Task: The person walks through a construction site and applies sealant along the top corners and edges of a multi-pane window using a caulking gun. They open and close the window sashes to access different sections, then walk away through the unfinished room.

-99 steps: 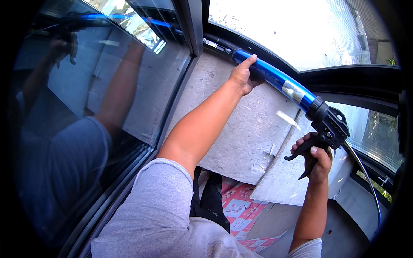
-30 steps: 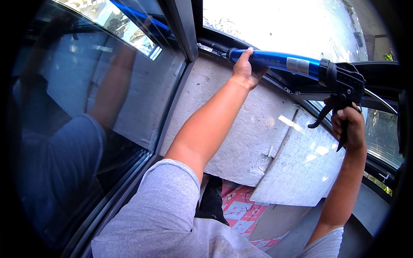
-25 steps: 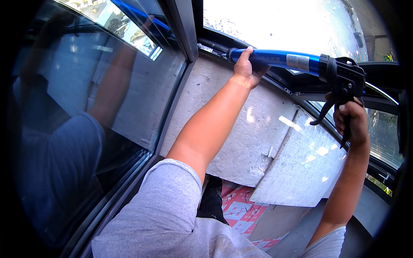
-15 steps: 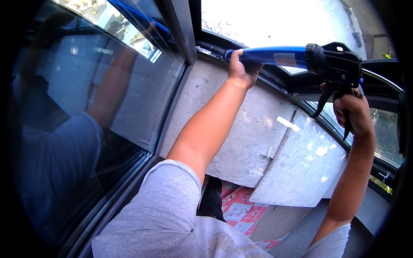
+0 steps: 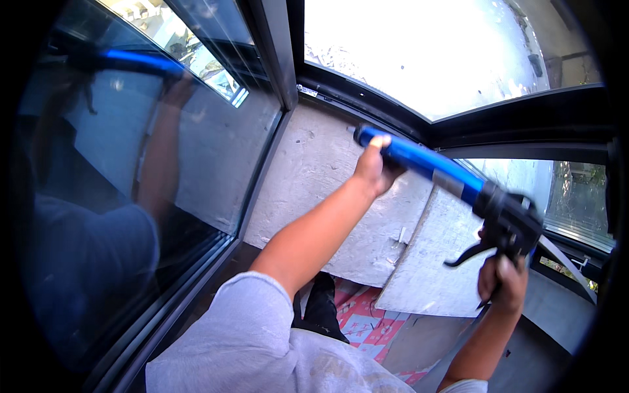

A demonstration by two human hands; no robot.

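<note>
Both hands [image 5: 373, 169] lower, caulking gun [image 5: 452, 180] tilted.

Blue tubular caulking gun [image 5: 432, 167] slants from upper centre down to the right, left hand [image 5: 373, 171] under its front end, right hand [image 5: 503, 283] below its rear. Dark metal window frame [image 5: 278, 59] behind; glass pane [image 5: 131, 183] at left; grey concrete slab [image 5: 432, 262] beneath.

Daylight enters through the upper window opening [image 5: 426, 52], which is overexposed to near white. The glass pane [image 5: 131, 196] left of it carries a dim bluish reflection. Below the opening, the concrete wall [image 5: 314, 170] is evenly lit. Fisheye bending and black vignetting mark the rim.
</note>
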